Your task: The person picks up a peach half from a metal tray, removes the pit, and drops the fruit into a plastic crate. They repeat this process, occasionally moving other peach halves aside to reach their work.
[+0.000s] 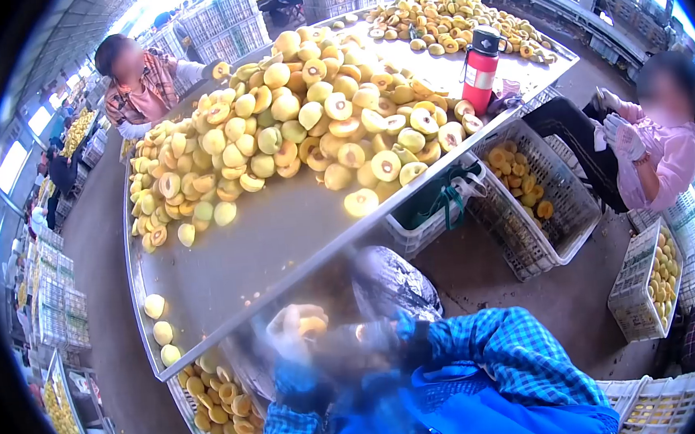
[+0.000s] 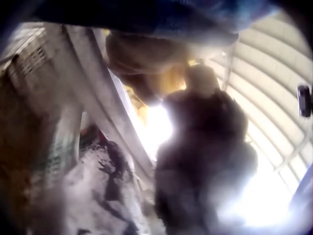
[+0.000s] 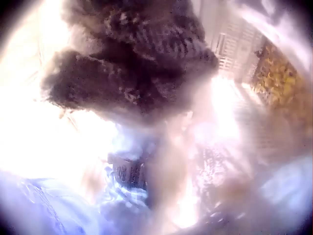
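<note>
My left hand (image 1: 295, 333), in a pale glove, grips a yellow peach half (image 1: 313, 326) in front of my chest, just off the table's near edge. Beside it my right hand (image 1: 366, 346), in a dark glove, is bent in towards the left one and blurred. Whether it holds anything I cannot tell. Yellow flesh of the peach half (image 2: 168, 81) shows between dark, backlit fingers in the left wrist view. The right wrist view has a dark knitted glove (image 3: 132, 63) across its top. A large heap of peach halves (image 1: 276, 117) covers much of the metal table (image 1: 245, 248).
Three pale peach pieces (image 1: 162, 333) line the table's left corner. Below it stands a crate of peach halves (image 1: 224, 407). A red flask (image 1: 481, 70) stands on the right edge, above another crate (image 1: 558, 234). One person (image 1: 141, 86) works opposite; another (image 1: 656, 131) sits at right.
</note>
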Demonstrator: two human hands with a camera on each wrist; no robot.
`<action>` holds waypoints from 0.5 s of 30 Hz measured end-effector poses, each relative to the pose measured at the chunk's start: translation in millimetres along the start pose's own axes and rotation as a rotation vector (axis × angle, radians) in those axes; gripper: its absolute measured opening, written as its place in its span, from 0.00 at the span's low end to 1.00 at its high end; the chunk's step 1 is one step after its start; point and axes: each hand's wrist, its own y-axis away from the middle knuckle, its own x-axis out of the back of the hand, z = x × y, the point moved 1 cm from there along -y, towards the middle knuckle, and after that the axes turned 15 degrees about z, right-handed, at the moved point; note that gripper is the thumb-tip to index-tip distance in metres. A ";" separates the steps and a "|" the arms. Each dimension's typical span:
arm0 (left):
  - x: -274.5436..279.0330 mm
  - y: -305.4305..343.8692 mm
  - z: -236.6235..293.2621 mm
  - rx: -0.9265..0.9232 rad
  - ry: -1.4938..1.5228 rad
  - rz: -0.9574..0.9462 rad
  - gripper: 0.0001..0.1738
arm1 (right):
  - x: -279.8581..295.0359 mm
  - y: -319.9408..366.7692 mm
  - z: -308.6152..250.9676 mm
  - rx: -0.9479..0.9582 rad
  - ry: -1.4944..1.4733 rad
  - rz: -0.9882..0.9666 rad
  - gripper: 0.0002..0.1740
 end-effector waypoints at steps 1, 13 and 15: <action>5.3 -0.4 -5.7 -0.234 -0.056 -0.057 0.25 | 0.3 -5.0 6.4 -0.006 -0.107 -0.110 0.22; 141.8 -40.7 31.6 -0.953 -1.257 0.416 0.30 | 93.4 -9.0 86.6 0.074 -0.047 0.115 0.23; 36.3 -63.9 74.5 -1.058 -1.161 0.143 0.33 | 120.9 -12.5 104.4 0.088 -0.043 0.069 0.25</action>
